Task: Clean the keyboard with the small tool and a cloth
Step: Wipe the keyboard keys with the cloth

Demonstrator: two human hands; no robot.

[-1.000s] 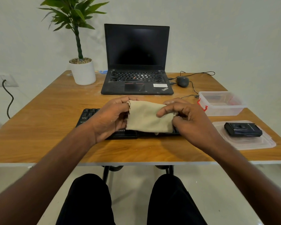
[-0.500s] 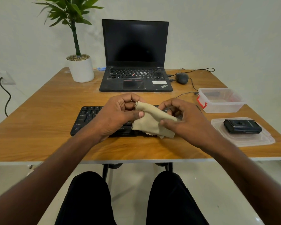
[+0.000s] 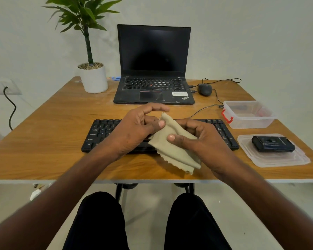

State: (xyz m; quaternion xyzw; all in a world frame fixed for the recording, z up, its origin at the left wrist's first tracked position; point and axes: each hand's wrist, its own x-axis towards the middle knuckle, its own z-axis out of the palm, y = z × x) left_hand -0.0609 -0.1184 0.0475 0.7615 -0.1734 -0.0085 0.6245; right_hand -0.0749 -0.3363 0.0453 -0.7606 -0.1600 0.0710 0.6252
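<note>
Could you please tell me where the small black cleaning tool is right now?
In the head view, the small black tool lies untouched on the clear lid at the table's right edge, just in front of the clear container.

Keyboards: one [image 3: 105, 132]
Cloths: one [image 3: 177, 150]
Laptops: one [image 3: 154, 69]
Mice: one [image 3: 204, 89]
Potted plants: one [image 3: 93, 78]
Clear tubs: one [image 3: 249, 114]
Lids: one [image 3: 278, 159]
Hands: two, left [image 3: 134, 130], right [image 3: 204, 139]

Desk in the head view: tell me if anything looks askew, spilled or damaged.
Nothing stands out. The black external keyboard lies square to the wooden table. The left hand and right hand hold the beige cloth over it. The small black tool rests on the clear plastic lid.
</note>
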